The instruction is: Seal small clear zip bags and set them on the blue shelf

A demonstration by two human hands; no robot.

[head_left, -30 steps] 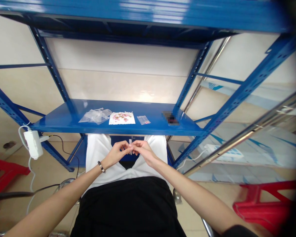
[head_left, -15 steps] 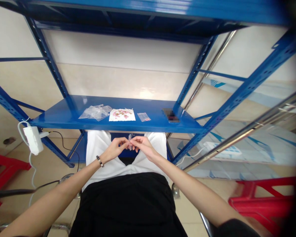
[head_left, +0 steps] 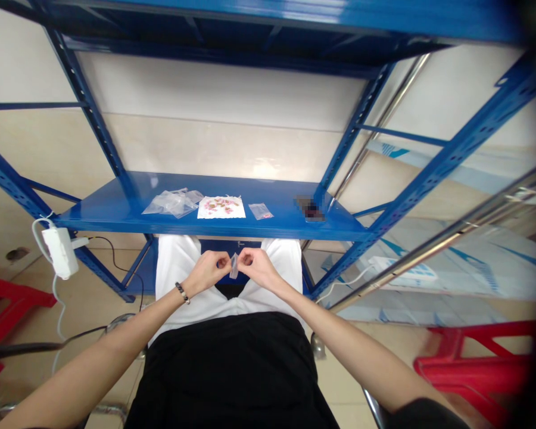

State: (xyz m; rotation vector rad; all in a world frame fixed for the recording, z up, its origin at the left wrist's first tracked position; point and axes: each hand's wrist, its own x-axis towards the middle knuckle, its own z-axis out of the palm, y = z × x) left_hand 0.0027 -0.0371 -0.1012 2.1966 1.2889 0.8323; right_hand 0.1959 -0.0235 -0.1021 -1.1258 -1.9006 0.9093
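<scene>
Over my lap, just below the shelf's front edge, a small clear plastic bag (head_left: 234, 266) hangs between my hands. My left hand (head_left: 209, 269) pinches its left side with thumb and forefinger. Its right side is in the pinched fingertips of my right hand (head_left: 258, 268). On the shelf ahead lies a white sheet (head_left: 202, 211) with small pink and brownish pieces scattered over it. To its right is another small clear bag (head_left: 259, 211) with a few pink bits in one corner. Several clear plastic bags (head_left: 173, 203) are heaped to the left of the sheet.
The blue metal shelf (head_left: 277, 226) runs across in front of my knees, with an upper shelf (head_left: 250, 30) overhead. A pixelated flat object (head_left: 310, 208) lies at its right end. A white power strip (head_left: 61, 253) hangs at the left. Red stools (head_left: 477, 369) stand at both sides.
My hands have drawn slightly apart and their fingers have curled. The small bag between them now shows more widely. Things on the shelf have stayed where they were.
</scene>
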